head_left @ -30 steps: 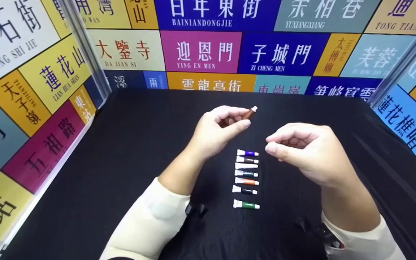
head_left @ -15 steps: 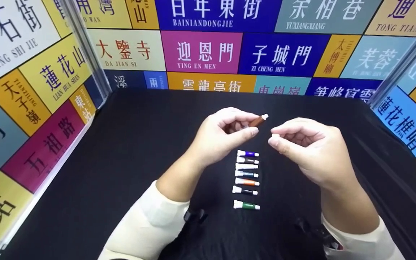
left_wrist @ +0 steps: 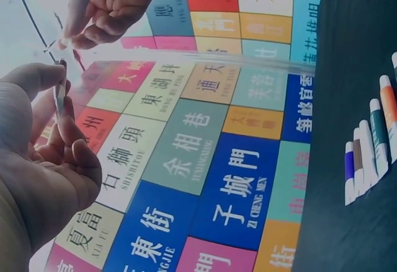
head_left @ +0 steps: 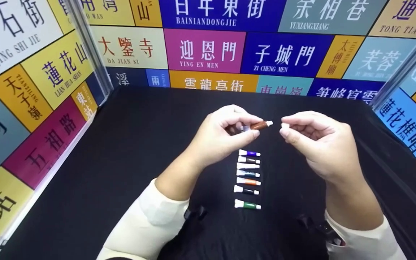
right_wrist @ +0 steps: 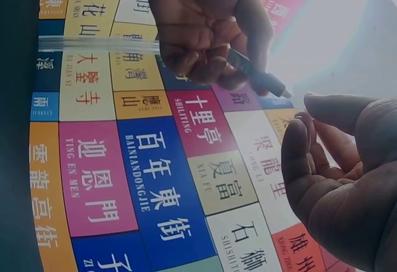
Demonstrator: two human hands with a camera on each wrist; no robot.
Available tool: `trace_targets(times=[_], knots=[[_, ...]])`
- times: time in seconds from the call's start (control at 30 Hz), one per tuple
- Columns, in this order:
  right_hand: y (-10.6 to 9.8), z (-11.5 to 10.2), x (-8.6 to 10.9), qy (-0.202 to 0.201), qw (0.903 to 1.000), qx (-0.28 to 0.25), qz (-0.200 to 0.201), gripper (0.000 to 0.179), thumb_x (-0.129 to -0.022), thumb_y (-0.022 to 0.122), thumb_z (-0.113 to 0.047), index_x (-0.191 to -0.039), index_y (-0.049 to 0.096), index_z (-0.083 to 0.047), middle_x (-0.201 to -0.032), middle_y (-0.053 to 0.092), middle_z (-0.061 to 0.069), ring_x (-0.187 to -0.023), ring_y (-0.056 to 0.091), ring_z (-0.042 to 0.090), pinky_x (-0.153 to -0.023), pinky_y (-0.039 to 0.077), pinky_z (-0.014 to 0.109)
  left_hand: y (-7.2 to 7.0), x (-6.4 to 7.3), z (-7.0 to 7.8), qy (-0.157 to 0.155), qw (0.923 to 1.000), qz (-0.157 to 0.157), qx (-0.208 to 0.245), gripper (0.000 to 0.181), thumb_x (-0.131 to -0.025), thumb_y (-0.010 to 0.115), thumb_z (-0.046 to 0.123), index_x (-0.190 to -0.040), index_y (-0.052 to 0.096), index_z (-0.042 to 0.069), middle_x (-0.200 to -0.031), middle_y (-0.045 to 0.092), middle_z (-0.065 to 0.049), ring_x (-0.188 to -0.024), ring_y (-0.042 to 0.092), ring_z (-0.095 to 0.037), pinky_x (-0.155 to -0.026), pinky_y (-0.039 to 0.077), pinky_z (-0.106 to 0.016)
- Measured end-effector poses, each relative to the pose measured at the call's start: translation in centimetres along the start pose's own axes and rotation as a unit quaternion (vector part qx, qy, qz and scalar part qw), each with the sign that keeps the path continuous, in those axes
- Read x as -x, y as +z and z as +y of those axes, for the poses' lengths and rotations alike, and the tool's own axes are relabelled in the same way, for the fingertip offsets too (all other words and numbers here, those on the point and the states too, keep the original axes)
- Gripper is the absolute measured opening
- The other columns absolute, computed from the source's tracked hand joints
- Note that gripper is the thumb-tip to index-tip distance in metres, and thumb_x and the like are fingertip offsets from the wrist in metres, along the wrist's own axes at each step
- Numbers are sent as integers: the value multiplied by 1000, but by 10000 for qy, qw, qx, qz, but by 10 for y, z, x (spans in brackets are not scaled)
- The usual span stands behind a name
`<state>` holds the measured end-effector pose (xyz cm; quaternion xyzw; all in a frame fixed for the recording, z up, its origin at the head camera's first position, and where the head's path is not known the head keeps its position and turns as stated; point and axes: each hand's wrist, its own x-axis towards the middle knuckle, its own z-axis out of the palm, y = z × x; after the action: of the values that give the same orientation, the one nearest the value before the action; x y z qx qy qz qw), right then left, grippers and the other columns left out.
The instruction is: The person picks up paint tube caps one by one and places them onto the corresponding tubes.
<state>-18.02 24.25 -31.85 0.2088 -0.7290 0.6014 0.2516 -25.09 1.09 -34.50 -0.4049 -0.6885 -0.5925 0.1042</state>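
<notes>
My left hand (head_left: 219, 139) pinches a small brown paint tube (head_left: 259, 125) between thumb and fingers, its bare white nozzle pointing right. Facing it, my right hand (head_left: 320, 139) pinches a small white cap (head_left: 285, 126) at its fingertips, a short gap away from the nozzle. Both hands are raised over the black cloth. In the right wrist view the tube (right_wrist: 251, 70) looks dark against the glare, and the cap is mostly hidden by the fingers. From the left wrist the tube (left_wrist: 60, 92) shows almost edge-on.
Below the hands, several capped paint tubes lie in a column, from a purple tube (head_left: 249, 153) at the far end to a green tube (head_left: 247, 204) nearest me. Black cloth (head_left: 128, 144) covers the table. Printed panels (head_left: 204, 50) stand behind and at the sides.
The brown tube has turned from pointing up to nearly level and moved right. My right hand has risen and shifted right, and the white cap now shows at its fingertips.
</notes>
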Motion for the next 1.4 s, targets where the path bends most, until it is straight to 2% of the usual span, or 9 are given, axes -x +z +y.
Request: trace_targets(times=[0.23,0.4,0.6,0.83,1.0,1.23,1.33,1.4], knots=[[-3,0,-2,201,9988,446,0,22,-89,81,7,-111,80,5,-92,80,5,-73,72,13,-69,60,18,2,1,3,148,9994,-63,-321,22,-94,82,18,-115,85,17,-102,76,0,-91,63,-13,-77,55,-27],[-1,1,-1,153,9975,673,-141,21,-91,78,7,-111,80,4,-94,81,6,-75,73,14,-72,61,18,4,1,3,193,9979,-39,-612,21,-93,82,19,-114,85,18,-101,77,3,-90,61,-8,-76,55,-27],[1,2,-1,135,9966,744,-329,20,-91,78,7,-110,81,1,-98,81,5,-78,75,15,-75,61,19,6,1,2,208,9975,-45,-678,21,-94,81,19,-114,85,18,-100,77,2,-90,62,-7,-76,55,-27],[2,2,-1,146,9933,1057,-438,21,-92,78,6,-110,82,-3,-102,81,2,-81,76,13,-77,61,18,8,2,0,150,9971,-63,-742,20,-94,81,19,-114,85,18,-100,76,3,-89,61,-7,-76,55,-27],[2,2,-1,221,9909,1223,-525,21,-92,79,3,-109,84,-8,-102,81,1,-82,77,11,-78,62,18,8,1,0,72,9967,-115,-804,20,-94,81,20,-114,85,18,-100,77,3,-90,62,-7,-78,56,-31],[0,5,-2,487,9871,1442,-505,15,-94,79,-1,-104,85,-11,-95,82,-4,-74,74,15,-71,60,18,9,1,-1,54,9961,-151,-871,20,-94,81,19,-113,85,16,-100,77,2,-89,63,-7,-79,57,-33],[-1,7,-3,642,9826,1664,-510,6,-96,79,-9,-97,85,-11,-85,79,-7,-68,71,11,-66,57,18,10,1,-1,57,9960,-174,-876,19,-94,81,18,-113,85,16,-100,77,1,-89,63,-7,-79,58,-34],[-1,8,-4,764,9785,1847,-518,10,-98,79,-16,-90,83,-11,-77,76,-8,-65,68,10,-62,54,19,10,1,0,50,9959,-207,-880,19,-94,81,18,-113,85,16,-100,77,1,-89,62,-7,-78,58,-33]])
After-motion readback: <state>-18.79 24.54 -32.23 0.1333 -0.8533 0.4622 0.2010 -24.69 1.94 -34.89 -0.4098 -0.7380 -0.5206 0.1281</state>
